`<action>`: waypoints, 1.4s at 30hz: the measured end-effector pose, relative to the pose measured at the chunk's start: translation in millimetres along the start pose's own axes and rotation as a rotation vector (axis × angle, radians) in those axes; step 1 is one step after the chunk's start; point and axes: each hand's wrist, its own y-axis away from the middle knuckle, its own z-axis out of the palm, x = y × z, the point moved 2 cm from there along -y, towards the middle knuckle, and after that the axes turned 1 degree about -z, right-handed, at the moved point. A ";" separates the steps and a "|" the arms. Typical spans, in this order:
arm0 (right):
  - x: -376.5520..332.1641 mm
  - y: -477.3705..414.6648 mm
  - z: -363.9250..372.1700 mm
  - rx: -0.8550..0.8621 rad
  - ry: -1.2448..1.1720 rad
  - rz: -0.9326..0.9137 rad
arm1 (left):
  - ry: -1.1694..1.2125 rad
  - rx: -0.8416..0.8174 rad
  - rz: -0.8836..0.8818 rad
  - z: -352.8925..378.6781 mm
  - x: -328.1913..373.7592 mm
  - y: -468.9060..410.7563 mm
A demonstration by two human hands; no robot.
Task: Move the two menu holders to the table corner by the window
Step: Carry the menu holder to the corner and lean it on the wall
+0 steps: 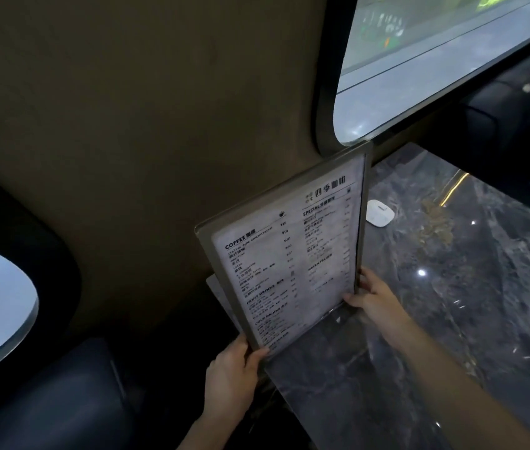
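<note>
A clear acrylic menu holder (pixel 289 251) with a white coffee menu stands upright at the near left corner of the dark marble table (pixel 452 303), close to the wall. My left hand (pixel 234 371) grips its lower left edge. My right hand (pixel 374 300) grips its lower right edge. Behind it, a pale edge (pixel 216 290) of what may be a second holder shows low at the left, mostly hidden.
A small white device (pixel 380 213) lies on the table near the wall. A rounded window (pixel 435 60) is above the table's far side. Dark bench seats (pixel 62 401) flank the table. A brown wall (pixel 143 157) runs along the left.
</note>
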 end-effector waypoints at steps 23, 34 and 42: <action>-29.2 -54.7 60.2 -0.045 -0.118 -0.063 | 0.068 0.161 -0.096 -44.2 -14.5 -74.3; -20.8 -69.7 58.4 -0.148 0.047 -0.070 | 0.036 0.197 -0.148 -37.6 -11.8 -71.4; 1.0 -55.0 26.7 -0.055 0.354 -0.052 | -0.020 0.310 -0.175 -47.4 -8.6 -58.8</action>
